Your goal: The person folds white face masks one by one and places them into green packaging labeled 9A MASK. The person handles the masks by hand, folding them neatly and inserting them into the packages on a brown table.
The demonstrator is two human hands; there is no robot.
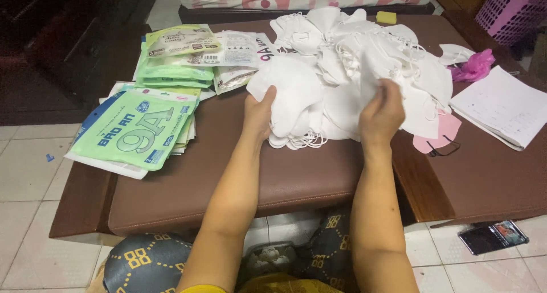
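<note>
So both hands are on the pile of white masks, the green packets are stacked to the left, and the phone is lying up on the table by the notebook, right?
Not quite. The phone lies on the tiled floor, below the table edge, as the head view shows. The rest holds: left hand and right hand on the white masks, green packets to the left, notebook on the table.

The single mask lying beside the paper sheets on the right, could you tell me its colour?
Pale pink mask with dark ear loops, seen best in the head view.
</note>
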